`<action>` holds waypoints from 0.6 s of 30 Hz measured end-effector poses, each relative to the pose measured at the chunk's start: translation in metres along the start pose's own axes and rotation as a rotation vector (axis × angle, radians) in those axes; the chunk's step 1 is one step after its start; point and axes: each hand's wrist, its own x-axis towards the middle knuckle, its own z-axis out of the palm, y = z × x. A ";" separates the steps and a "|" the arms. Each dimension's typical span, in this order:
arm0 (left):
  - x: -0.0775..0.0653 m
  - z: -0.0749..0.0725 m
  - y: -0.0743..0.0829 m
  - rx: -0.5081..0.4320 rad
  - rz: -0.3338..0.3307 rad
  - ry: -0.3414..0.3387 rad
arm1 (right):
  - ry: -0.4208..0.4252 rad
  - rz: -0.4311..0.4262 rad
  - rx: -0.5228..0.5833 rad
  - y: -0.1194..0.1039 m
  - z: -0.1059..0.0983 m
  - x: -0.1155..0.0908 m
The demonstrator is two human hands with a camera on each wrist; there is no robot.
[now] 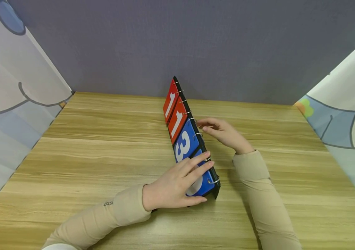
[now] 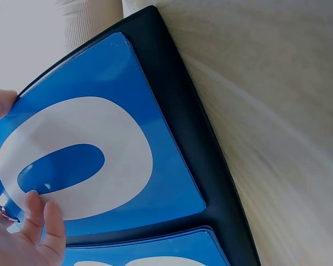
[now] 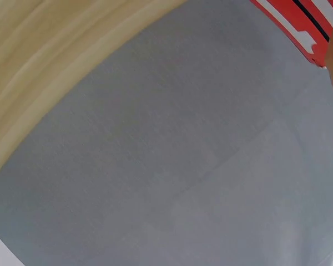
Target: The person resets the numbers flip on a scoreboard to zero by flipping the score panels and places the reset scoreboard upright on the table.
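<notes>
A flip scoreboard (image 1: 183, 144) stands like a tent on the table, its front facing left. Its red cards (image 1: 175, 109) at the far end each show a 1. Nearer, a blue card (image 1: 185, 140) reads 3, and the nearest blue card (image 2: 127, 188) shows a 0. Across that 0 card lies my left hand (image 1: 177, 180), fingers spread and reaching the ringed top edge, thumb at the near side edge. On the back side, my right hand (image 1: 222, 133) is beside the middle of the top edge, fingers slightly bent; whether the fingertips touch is hidden.
Metal rings (image 1: 198, 134) run along the scoreboard's black top edge. A grey panel (image 1: 177, 45) rises behind the wooden table (image 1: 102, 146). Cartoon-printed panels (image 1: 11, 69) stand on the left and right sides.
</notes>
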 end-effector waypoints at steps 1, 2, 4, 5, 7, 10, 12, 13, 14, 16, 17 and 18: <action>0.000 0.000 0.000 -0.001 0.000 0.000 | -0.009 0.004 -0.001 0.001 0.001 0.001; 0.000 0.000 0.000 -0.001 -0.001 0.000 | -0.016 0.009 -0.003 0.003 0.001 0.001; 0.000 0.000 0.000 -0.003 -0.002 0.001 | -0.035 0.023 -0.002 0.005 0.002 0.002; 0.000 0.000 0.000 -0.005 -0.003 0.001 | -0.046 0.030 0.004 0.006 0.002 0.003; 0.000 0.000 0.000 -0.007 -0.003 0.001 | -0.063 0.040 0.013 0.007 0.003 0.003; 0.000 0.000 0.000 -0.007 -0.004 -0.001 | -0.075 0.035 0.011 0.008 0.004 0.004; 0.000 0.000 0.000 -0.005 -0.005 -0.003 | -0.079 0.033 0.000 0.009 0.004 0.004; 0.000 0.000 0.000 -0.005 -0.006 -0.004 | -0.080 0.034 -0.008 0.009 0.004 0.004; 0.000 0.000 0.000 -0.005 -0.006 -0.005 | -0.081 0.036 -0.015 0.009 0.003 0.004; 0.000 0.000 0.000 -0.004 -0.008 -0.006 | -0.082 0.046 -0.030 0.009 0.002 0.003; 0.000 0.000 0.001 -0.003 -0.008 -0.008 | -0.083 0.050 -0.034 0.010 0.001 0.002; 0.000 0.000 0.001 -0.002 -0.009 -0.009 | -0.084 0.056 -0.038 0.010 0.000 0.002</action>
